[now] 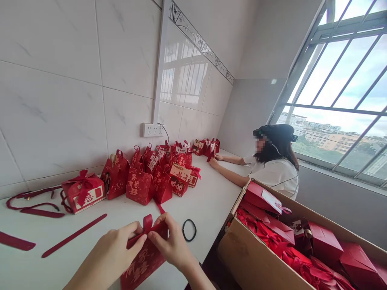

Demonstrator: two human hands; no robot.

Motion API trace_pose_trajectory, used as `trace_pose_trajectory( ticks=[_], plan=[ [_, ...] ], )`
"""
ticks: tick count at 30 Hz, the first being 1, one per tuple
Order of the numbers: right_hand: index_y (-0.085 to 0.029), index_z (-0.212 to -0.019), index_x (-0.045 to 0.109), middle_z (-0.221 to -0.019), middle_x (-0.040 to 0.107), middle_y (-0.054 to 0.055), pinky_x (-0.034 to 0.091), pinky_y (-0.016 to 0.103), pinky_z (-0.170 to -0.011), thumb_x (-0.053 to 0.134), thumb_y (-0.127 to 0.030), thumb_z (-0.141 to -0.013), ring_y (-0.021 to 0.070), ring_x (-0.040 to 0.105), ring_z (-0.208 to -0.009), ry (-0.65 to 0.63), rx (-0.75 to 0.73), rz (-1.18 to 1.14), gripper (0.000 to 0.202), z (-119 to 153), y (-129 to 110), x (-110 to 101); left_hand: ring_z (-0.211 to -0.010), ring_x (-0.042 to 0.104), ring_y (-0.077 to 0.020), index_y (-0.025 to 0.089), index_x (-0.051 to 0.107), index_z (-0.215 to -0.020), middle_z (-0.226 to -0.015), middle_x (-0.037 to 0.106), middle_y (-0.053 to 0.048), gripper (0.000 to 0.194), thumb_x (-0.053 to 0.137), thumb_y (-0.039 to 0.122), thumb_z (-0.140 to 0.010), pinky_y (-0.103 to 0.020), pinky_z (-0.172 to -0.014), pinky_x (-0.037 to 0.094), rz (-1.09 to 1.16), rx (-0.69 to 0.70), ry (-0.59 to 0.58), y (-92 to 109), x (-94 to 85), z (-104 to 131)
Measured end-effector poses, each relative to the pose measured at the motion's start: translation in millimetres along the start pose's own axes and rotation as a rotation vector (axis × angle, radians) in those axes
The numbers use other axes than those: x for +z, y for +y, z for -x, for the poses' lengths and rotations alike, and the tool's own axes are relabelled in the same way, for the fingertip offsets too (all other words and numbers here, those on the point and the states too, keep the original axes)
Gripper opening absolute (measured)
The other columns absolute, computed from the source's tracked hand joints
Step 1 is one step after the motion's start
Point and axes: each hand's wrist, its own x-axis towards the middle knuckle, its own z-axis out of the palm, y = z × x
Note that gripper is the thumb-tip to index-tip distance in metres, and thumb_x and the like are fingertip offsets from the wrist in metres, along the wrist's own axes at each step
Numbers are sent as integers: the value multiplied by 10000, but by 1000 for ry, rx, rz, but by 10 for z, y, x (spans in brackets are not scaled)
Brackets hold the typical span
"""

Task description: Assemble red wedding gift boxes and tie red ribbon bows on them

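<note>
A red gift box (145, 262) with gold characters stands on the white table right in front of me, tilted in view. My left hand (116, 243) pinches the top edge of the box near a loop of red ribbon (147, 224). On the other side, my right hand (171, 241) grips the same top edge between thumb and fingers. A ribbon end sticks out behind the right fingers. The lower part of the box is partly covered by my hands and cut off by the frame.
Several finished-looking red gift boxes (139, 185) line the wall. Red strips (74, 235), a cord (30, 205) and a black hair tie (189, 230) lie on the table (208, 201). A cardboard carton (242, 245) of red boxes stands right. A person (272, 169) handles boxes at the far end.
</note>
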Motion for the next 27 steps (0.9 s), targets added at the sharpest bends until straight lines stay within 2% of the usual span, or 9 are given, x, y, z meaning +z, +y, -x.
trace_pose_trajectory(
  ticks=[3, 8, 13, 18, 21, 25, 27],
  plan=[
    [-197, -779, 444, -672, 453, -48, 331, 214, -560, 568, -268, -767, 93, 378, -591, -20, -1, 7, 144, 17, 10, -29, -573, 580, -141, 221, 534, -718, -661, 658, 15, 198, 409, 351, -799, -204, -522, 377, 37, 20, -84, 63, -67, 62],
    [-197, -791, 455, -681, 467, -38, 350, 231, -579, 558, -328, -803, 103, 396, -599, -43, 11, 10, 167, 28, 20, -79, -533, 516, -136, 213, 514, -694, -642, 621, 13, 191, 418, 340, -799, -221, -495, 323, 10, 64, -15, 126, -121, 148],
    [-214, -792, 458, -703, 487, -25, 367, 252, -589, 554, -331, -811, 123, 423, -612, -63, 13, 9, 153, 44, 6, -96, -488, 445, -120, 213, 516, -681, -594, 579, 25, 176, 436, 325, -791, -222, -477, 301, 14, 73, -11, 121, -127, 187],
    [-216, -815, 512, -745, 549, -5, 405, 271, -628, 555, -338, -815, 146, 488, -657, -71, 8, 12, 128, 33, -28, -114, -479, 440, -115, 205, 529, -695, -596, 577, 18, 187, 429, 322, -800, -226, -478, 298, 41, 114, 9, 105, -116, 180],
    [-208, -833, 552, -791, 584, 3, 420, 269, -667, 548, -326, -824, 146, 523, -705, -93, -4, 11, 118, 20, -39, -117, -464, 412, -109, 211, 504, -687, -574, 556, 31, 177, 422, 317, -803, -223, -475, 287, 28, 100, 9, 88, -99, 175],
    [-194, -775, 568, -727, 571, -1, 430, 264, -638, 534, -338, -835, 136, 523, -664, -104, 1, 51, 160, 47, -49, -75, -467, 372, -111, 211, 453, -653, -552, 520, 35, 175, 415, 305, -795, -224, -475, 262, -8, 73, 12, 105, -103, 178],
    [-203, -856, 601, -812, 599, 21, 452, 289, -694, 532, -343, -835, 152, 553, -734, -118, -46, 93, 157, 50, -57, -104, -487, 371, -116, 208, 439, -642, -566, 526, 28, 170, 406, 285, -791, -225, -484, 259, -7, 67, 10, 122, -115, 180]
  ],
)
